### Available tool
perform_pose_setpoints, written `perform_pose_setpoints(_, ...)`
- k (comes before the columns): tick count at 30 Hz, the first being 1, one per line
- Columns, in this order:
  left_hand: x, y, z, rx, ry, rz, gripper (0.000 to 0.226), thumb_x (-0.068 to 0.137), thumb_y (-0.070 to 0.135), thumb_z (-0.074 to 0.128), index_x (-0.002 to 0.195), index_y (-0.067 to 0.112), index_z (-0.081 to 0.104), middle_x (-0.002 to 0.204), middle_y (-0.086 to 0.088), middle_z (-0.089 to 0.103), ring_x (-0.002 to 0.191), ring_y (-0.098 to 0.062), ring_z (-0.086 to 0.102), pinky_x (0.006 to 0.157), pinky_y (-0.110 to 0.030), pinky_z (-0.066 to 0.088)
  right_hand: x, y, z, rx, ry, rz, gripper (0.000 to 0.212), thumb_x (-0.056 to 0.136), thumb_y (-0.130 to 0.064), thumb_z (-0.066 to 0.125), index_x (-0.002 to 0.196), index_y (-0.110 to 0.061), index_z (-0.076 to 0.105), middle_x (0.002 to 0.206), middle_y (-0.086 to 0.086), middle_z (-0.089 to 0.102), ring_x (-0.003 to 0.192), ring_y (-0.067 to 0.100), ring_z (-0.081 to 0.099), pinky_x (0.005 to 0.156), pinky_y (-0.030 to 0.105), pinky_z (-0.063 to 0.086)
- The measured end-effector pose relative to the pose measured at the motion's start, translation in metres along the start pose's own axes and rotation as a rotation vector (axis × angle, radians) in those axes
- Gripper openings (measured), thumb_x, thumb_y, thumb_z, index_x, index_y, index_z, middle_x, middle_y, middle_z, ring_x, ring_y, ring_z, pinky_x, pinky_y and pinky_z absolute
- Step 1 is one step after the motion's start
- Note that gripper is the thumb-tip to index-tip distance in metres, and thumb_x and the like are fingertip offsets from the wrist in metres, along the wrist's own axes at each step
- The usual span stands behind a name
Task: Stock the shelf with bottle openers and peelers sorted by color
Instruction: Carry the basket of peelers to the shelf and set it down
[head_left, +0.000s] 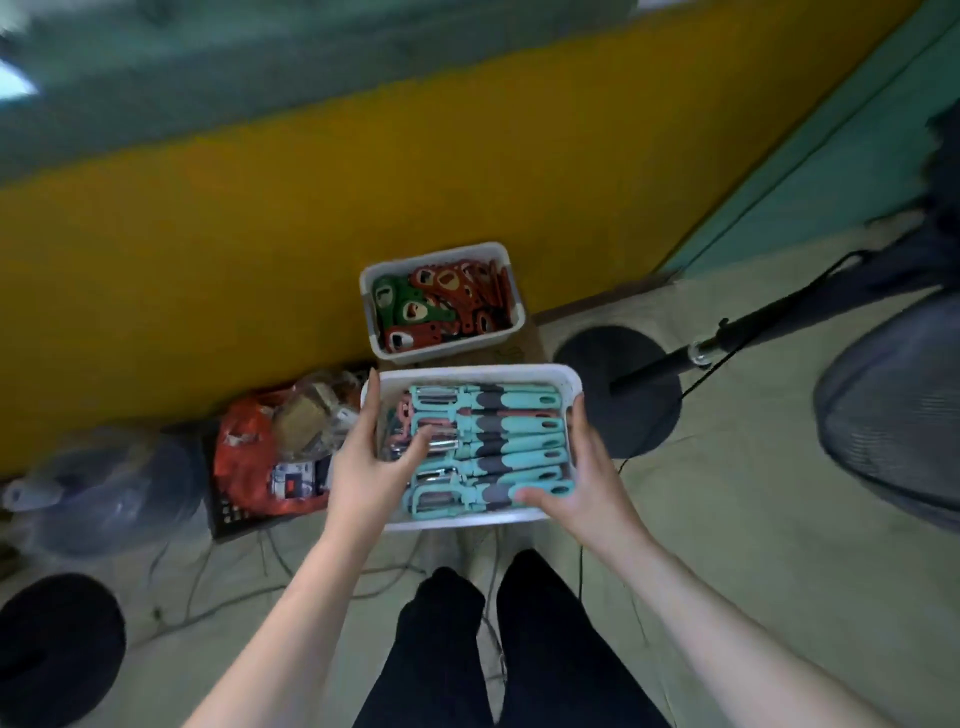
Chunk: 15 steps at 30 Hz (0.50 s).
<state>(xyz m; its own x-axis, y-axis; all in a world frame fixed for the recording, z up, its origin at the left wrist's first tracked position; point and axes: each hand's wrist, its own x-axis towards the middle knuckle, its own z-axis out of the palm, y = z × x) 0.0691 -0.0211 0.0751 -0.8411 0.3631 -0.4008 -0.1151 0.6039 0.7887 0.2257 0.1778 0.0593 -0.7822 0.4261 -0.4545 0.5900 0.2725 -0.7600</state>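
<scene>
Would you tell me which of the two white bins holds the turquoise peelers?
It is the nearer, larger white bin, gripped by the left hand and right hand. The smaller far bin by the yellow wall holds red and green bottle openers.

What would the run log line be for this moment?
left hand: grips peeler bin left rim | right hand: grips right rim | contents: teal peelers | behind: bottle opener bin, red and green
</scene>
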Motion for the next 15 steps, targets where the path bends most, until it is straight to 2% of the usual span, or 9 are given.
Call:
perform_pose_setpoints(2, -0.021, 0.023, -0.019, -0.012, -0.035, 0.038, 0.090, 0.074, 0.067, 0.067, 0.143, 0.069, 0.009, 0.151, 0.014, 0.043, 0.129, -0.010, 0.053, 0.103, -0.044, 0.050, -0.034, -0.020, -0.008, 0.012, 0.055, 0.008, 0.129, 0.072, -0.042, 0.086, 0.155, -0.039, -0.013, 0.145, -0.011, 0.029, 0.125, -0.007, 0.029, 0.097, 0.000, 0.025)
perform_pose_setpoints(3, -0.031, 0.037, -0.026, -0.017, -0.051, 0.063, 0.090, 0.075, 0.065, 0.068, 0.142, 0.069, 0.009, 0.153, 0.017, 0.041, 0.129, -0.009, 0.053, 0.104, -0.041, 0.049, -0.051, -0.029, -0.011, 0.029, 0.092, 0.008, 0.128, 0.073, -0.042, 0.085, 0.154, -0.042, -0.013, 0.141, -0.014, 0.029, 0.121, -0.009, 0.030, 0.095, -0.001, 0.026)
perform_pose_setpoints(4, -0.041, 0.050, -0.032, -0.024, -0.068, 0.101, 0.090, 0.076, 0.061, 0.070, 0.143, 0.068, 0.011, 0.151, 0.024, 0.038, 0.127, -0.006, 0.053, 0.103, -0.036, 0.049, -0.067, -0.038, -0.015, 0.049, 0.129, 0.008, 0.126, 0.073, -0.044, 0.084, 0.152, -0.046, -0.013, 0.139, -0.015, 0.029, 0.121, -0.008, 0.032, 0.097, 0.004, 0.030)
perform_pose_setpoints(6, -0.058, 0.072, -0.038, -0.039, -0.113, 0.178, 0.089, 0.079, 0.053, 0.072, 0.145, 0.065, 0.013, 0.136, 0.046, 0.033, 0.120, 0.004, 0.052, 0.100, -0.026, 0.047, -0.098, -0.053, -0.023, 0.075, 0.209, 0.024, 0.122, 0.074, -0.048, 0.082, 0.150, -0.052, -0.013, 0.138, -0.017, 0.029, 0.123, -0.003, 0.035, 0.101, 0.017, 0.035)
perform_pose_setpoints(7, -0.064, 0.080, -0.040, -0.038, -0.147, 0.203, 0.090, 0.080, 0.051, 0.073, 0.146, 0.063, 0.013, 0.130, 0.050, 0.031, 0.117, 0.007, 0.050, 0.099, -0.025, 0.047, -0.113, -0.057, -0.024, 0.083, 0.262, 0.036, 0.120, 0.074, -0.050, 0.081, 0.150, -0.052, -0.012, 0.140, -0.017, 0.030, 0.124, -0.002, 0.036, 0.101, 0.017, 0.035)
perform_pose_setpoints(9, -0.073, 0.098, -0.038, -0.021, -0.250, 0.260, 0.093, 0.077, 0.053, 0.073, 0.147, 0.063, 0.012, 0.132, 0.040, 0.036, 0.111, 0.010, 0.051, 0.098, -0.030, 0.050, -0.142, -0.061, -0.026, 0.130, 0.397, 0.066, 0.114, 0.075, -0.051, 0.079, 0.153, -0.049, -0.005, 0.140, -0.013, 0.035, 0.122, -0.002, 0.041, 0.095, 0.006, 0.035)
perform_pose_setpoints(11, -0.084, 0.116, -0.035, 0.012, -0.359, 0.296, 0.096, 0.073, 0.059, 0.071, 0.145, 0.065, 0.010, 0.136, 0.025, 0.045, 0.109, 0.004, 0.057, 0.095, -0.035, 0.054, -0.171, -0.062, -0.025, 0.181, 0.516, 0.092, 0.109, 0.076, -0.050, 0.079, 0.149, -0.050, -0.002, 0.136, -0.013, 0.040, 0.119, -0.005, 0.044, 0.085, -0.006, 0.032)
perform_pose_setpoints(13, -0.096, 0.129, -0.027, 0.056, -0.467, 0.341, 0.098, 0.068, 0.065, 0.071, 0.144, 0.067, 0.009, 0.139, 0.015, 0.052, 0.110, -0.008, 0.064, 0.091, -0.039, 0.057, -0.201, -0.060, -0.024, 0.211, 0.616, 0.107, 0.106, 0.076, -0.053, 0.077, 0.145, -0.053, -0.002, 0.131, -0.016, 0.041, 0.119, -0.003, 0.046, 0.083, -0.008, 0.031)
perform_pose_setpoints(15, -0.110, 0.141, -0.013, 0.087, -0.561, 0.391, 0.101, 0.064, 0.073, 0.071, 0.143, 0.069, 0.009, 0.141, 0.014, 0.053, 0.112, -0.011, 0.065, 0.089, -0.041, 0.058, -0.231, -0.052, -0.022, 0.244, 0.708, 0.138, 0.105, 0.071, -0.066, 0.072, 0.144, -0.057, -0.003, 0.130, -0.017, 0.043, 0.121, -0.002, 0.047, 0.087, -0.004, 0.033)
